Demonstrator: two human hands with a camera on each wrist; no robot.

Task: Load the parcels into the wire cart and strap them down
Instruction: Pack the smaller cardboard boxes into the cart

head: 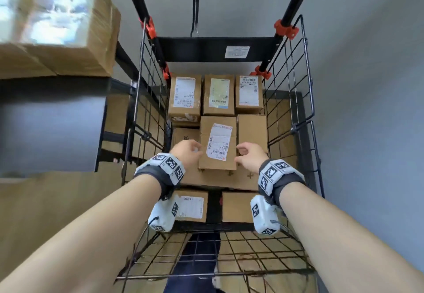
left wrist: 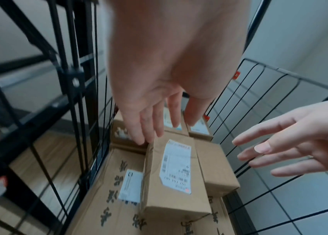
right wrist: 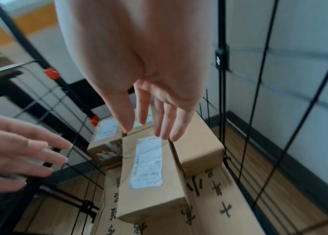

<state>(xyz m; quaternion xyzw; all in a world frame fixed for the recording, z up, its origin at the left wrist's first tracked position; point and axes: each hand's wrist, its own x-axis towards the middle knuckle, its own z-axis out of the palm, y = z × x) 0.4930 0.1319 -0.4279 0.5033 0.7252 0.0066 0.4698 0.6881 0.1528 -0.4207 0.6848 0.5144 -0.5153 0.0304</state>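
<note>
— Both hands empty? 
— Yes: left hand (head: 187, 152) and right hand (head: 249, 155) flank the top parcel (head: 218, 143), fingers (left wrist: 149, 127) spread and loose, gripping nothing.
— Where's it sitting? 
— Inside the cart (head: 296, 109), on a big printed box (right wrist: 215, 190), plain box (head: 252, 129) just beside.
— What's around? 
— Three labelled parcels (head: 218, 95) behind; wire walls on both sides; stacked cartons (head: 57, 24) outside, left.

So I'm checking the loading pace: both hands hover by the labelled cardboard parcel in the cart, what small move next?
Probably draw both hands back: the left hand and right hand are open beside the labelled brown cardboard parcel, which already lies on the boxes in the black wire cart.
</note>
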